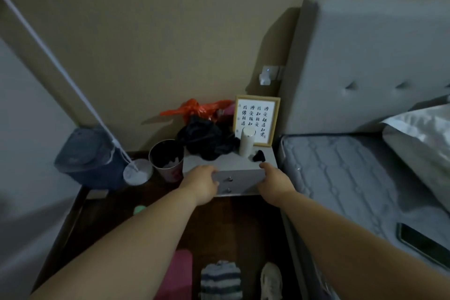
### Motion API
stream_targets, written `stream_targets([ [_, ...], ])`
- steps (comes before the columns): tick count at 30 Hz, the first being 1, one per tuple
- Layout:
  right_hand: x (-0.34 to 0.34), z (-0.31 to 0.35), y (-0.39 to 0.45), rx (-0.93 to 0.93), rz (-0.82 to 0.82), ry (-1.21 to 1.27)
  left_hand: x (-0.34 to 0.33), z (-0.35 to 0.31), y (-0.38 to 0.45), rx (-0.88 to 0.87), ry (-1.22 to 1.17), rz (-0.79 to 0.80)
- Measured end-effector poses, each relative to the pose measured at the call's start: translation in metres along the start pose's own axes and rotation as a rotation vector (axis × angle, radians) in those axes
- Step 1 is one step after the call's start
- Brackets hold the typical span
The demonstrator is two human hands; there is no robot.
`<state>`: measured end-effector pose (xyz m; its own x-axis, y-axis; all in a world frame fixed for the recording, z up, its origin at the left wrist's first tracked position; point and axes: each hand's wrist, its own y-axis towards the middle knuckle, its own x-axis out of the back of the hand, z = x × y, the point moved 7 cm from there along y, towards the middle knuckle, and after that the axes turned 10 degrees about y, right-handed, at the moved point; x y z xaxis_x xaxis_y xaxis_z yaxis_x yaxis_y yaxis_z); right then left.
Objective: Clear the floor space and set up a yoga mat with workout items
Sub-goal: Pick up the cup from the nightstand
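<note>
A small white nightstand [239, 179] with two drawer knobs stands against the wall, beside the bed. My left hand [202, 182] grips its front left corner, and my right hand [274, 181] grips its front right corner. On its top lie a black bundle of cloth [207, 139], an orange plastic bag [194, 107], a white bottle [246, 141], a small black item [258, 155] and a framed calligraphy print [255, 119]. A pink rolled mat [179, 275] shows at the bottom edge, partly hidden by my left forearm.
A bin with a dark liner [166, 158] stands left of the nightstand, next to a white lamp base [136, 173] and a blue container [90, 156]. On the right, a bare mattress [341, 178] holds a phone [423, 245] and a pillow [421, 134]. My striped sock [220, 280] and a white shoe [271, 280] rest on the dark floor.
</note>
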<state>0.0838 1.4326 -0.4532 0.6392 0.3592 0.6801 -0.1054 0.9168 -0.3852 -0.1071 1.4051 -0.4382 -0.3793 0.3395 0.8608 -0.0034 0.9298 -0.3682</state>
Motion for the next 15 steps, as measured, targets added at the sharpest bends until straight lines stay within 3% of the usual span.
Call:
stream_targets([
  [5,0.009,-0.023,0.091,-0.059,0.065,-0.027,-0.015,-0.007,0.075,0.022,-0.013,0.061],
  [15,0.0,-0.036,0.369,-0.064,0.186,-0.094,-0.04,0.004,0.307,0.218,-0.146,0.133],
])
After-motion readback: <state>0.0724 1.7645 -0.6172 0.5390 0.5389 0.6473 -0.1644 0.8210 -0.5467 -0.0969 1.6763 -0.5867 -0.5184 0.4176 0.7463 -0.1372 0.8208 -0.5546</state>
